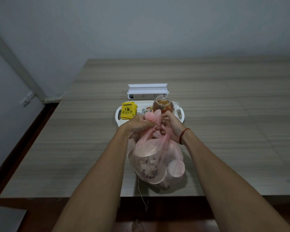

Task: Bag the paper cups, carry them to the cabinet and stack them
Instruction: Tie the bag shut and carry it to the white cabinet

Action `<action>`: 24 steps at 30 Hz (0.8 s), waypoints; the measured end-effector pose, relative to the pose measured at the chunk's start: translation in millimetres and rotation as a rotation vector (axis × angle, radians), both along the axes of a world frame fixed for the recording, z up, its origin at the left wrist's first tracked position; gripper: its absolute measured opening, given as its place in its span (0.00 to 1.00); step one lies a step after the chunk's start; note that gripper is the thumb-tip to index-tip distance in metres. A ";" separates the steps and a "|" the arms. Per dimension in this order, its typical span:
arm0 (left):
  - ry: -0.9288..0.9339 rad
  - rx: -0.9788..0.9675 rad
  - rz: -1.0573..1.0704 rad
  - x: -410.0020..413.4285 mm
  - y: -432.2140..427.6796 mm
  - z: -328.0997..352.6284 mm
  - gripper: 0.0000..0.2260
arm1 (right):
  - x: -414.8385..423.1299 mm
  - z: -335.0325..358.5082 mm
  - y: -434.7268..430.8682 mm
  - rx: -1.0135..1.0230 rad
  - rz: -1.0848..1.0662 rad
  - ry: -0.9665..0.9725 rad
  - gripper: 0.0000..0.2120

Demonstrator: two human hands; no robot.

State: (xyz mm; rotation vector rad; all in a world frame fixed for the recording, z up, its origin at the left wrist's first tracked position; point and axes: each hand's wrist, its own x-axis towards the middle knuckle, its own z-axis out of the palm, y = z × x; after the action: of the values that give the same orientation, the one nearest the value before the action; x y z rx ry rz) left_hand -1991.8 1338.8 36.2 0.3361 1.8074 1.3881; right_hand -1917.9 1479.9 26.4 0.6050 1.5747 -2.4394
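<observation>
Pink, thin plastic bag (157, 158) sits on the wooden table (74, 148) near its front edge, paper cups (149, 166) showing through. The left hand (137, 126) at ten o'clock and right hand (171, 128) at two both clench its gathered neck. A white tray (118, 114) lies at twelve.

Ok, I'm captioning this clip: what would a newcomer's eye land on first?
The pink bag of paper cups stands at the table's near edge, its neck gripped by left hand and right hand. Behind it, a white tray holds yellow tea packets and a glass teapot.
</observation>
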 end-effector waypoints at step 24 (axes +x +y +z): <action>-0.123 0.081 0.055 -2.4 3.1 -0.9 0.09 | -10.8 -27.3 -2.0 0.464 -0.224 0.034 0.18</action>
State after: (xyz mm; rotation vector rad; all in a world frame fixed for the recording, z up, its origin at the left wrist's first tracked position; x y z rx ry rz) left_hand -1994.2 1341.9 35.3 0.2399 1.6746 1.4907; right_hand -1928.6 1477.8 -0.9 0.8556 2.2190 -2.2365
